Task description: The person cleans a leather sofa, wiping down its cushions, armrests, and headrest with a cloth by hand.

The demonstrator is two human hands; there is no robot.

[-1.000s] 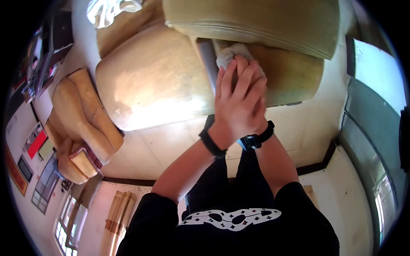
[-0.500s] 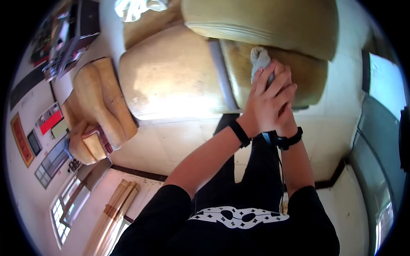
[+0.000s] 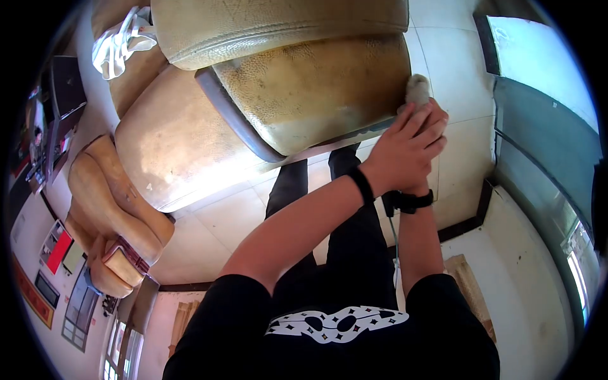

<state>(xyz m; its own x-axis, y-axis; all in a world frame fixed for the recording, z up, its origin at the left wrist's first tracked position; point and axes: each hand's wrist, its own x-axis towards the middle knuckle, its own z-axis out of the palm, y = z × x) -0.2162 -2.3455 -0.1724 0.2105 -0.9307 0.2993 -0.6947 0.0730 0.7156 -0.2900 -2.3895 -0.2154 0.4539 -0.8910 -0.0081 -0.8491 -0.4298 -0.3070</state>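
Note:
A balled-up grey cloth [image 3: 417, 90] sticks out past my fingertips at the right end of the worn tan leather sofa arm [image 3: 316, 82]. My left hand [image 3: 405, 155] lies over my right hand, fingers bent, its fingertips against the cloth. Mostly covered by it, my right hand [image 3: 437, 113] is closed round the cloth from beneath and the right side. The cloth's lower part is hidden by both hands. The leather looks darker along the arm's upper right and paler towards its lower edge.
The sofa seat [image 3: 183, 126] extends left, with a white striped cloth [image 3: 123, 44] at its upper left. A tan armchair [image 3: 114, 196] stands further left. Pale floor tiles [image 3: 456, 76] lie to the right, before a glass-like panel [image 3: 538, 120].
Both hands and the cloth have moved along the sofa arm from its middle to its right end. The view has shifted and turned, so the sofa appears further left and tilted.

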